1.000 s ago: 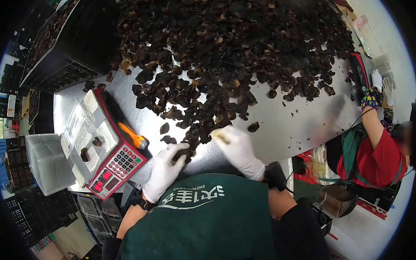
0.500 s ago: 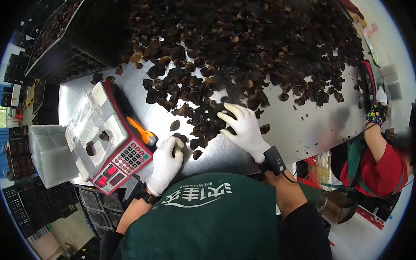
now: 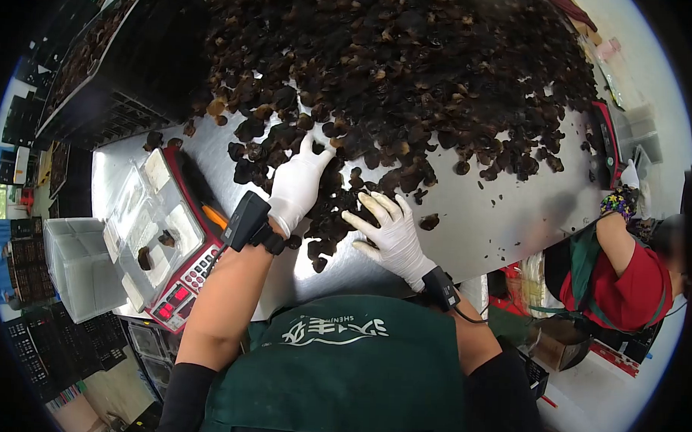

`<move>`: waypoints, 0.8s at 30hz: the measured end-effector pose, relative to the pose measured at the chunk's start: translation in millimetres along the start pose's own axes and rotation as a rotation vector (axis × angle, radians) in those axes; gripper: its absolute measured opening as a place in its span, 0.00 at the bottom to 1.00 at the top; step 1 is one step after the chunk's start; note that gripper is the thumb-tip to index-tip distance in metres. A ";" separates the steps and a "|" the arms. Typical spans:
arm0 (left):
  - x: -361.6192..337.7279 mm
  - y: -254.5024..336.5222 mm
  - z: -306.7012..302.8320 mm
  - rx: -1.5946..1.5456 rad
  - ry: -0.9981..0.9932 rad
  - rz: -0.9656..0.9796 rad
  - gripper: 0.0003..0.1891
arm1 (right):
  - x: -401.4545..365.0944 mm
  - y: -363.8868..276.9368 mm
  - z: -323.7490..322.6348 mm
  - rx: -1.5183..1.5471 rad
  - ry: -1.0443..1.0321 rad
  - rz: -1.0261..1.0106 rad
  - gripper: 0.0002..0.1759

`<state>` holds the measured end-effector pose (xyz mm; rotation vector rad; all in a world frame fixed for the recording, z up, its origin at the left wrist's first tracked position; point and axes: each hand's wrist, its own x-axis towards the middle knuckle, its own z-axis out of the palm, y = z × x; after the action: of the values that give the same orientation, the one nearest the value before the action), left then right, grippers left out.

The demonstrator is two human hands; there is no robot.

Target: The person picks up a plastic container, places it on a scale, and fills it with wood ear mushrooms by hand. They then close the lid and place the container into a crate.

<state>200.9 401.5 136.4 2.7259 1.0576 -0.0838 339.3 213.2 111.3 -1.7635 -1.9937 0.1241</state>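
Dark, curled pieces that look like wood ear mushrooms (image 3: 412,73) lie heaped over the far side of the metal table (image 3: 468,220). My left hand (image 3: 300,182), in a white glove, reaches to the heap's near edge; its thumb and forefinger are apart, with dark pieces just beyond them. To its right, my right hand (image 3: 392,239), also gloved, is spread open with its fingertips at a smaller cluster of mushroom pieces (image 3: 330,223). Whether its fingertips press on any piece is hard to make out.
A red scale (image 3: 177,305) at left carries an open clear plastic box (image 3: 132,216) with a few pieces inside. Beside it stand stacked clear containers (image 3: 81,264). A black crate (image 3: 138,64) stands far left. A co-worker in a red sleeve (image 3: 641,283) is at right.
My left hand has moved up and away from beside the scale to the heap's edge, its forearm now covering part of the keypad. My right hand has shifted slightly nearer to me.
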 end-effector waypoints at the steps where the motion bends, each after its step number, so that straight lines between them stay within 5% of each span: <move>1: 1.0 -4.2 12.0 -0.006 0.036 0.013 0.30 | 1.8 -0.9 0.5 0.013 0.004 -0.006 0.31; 8: -10.4 -9.8 7.2 -0.372 0.322 -0.067 0.18 | 27.4 13.0 24.8 0.000 0.081 -0.145 0.22; 11: -13.9 -29.9 11.4 -0.628 0.411 -0.171 0.13 | 39.5 20.0 25.0 0.218 0.154 0.051 0.14; 13: -19.8 -30.8 2.8 -1.076 0.293 -0.430 0.09 | 48.3 20.5 20.1 0.430 0.337 0.159 0.09; 17: -45.8 -19.4 -21.6 -1.782 0.274 -0.486 0.11 | 70.9 7.1 -38.9 1.355 0.049 1.017 0.09; 19: -64.5 -10.6 -32.8 -1.987 0.196 -0.401 0.14 | 72.1 3.5 -42.4 1.852 0.151 0.932 0.11; 24: -108.9 9.2 -54.1 -2.115 0.056 -0.325 0.23 | 80.2 -15.2 -40.2 2.129 0.041 0.955 0.15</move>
<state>125.1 334.9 205.0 0.6416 0.6819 0.6440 336.6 277.8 175.3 -0.7536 -0.0047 1.6189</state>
